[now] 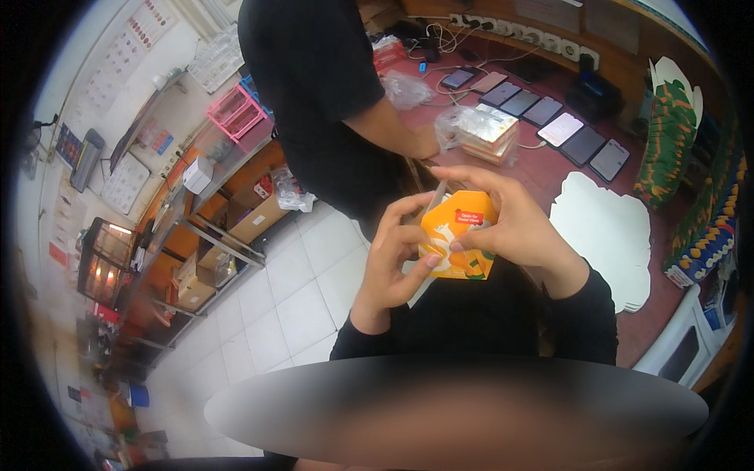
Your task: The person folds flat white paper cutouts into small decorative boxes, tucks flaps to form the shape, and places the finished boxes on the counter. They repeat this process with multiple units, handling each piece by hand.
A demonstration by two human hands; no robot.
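A small yellow-orange carton [467,208] with a red label and white drawings is held up in front of my body. My left hand [393,255] grips its left side, thumb low on the front. My right hand [514,220] closes round the right side, fingers over the top and thumb on the front. At the upper left edge a greyish-white flap or inner side of the carton shows; what is inside cannot be made out. On the table to the right of my right hand lies a stack of white flat die-cut card blanks [603,247].
A person in black [314,102] stands at the red table [542,177], a hand near plastic-wrapped packs [491,129]. Several phones [542,110] lie in a row before wall sockets. Green-and-orange stacked cardboard [666,145] stands at right; metal shelves [228,212] at left.
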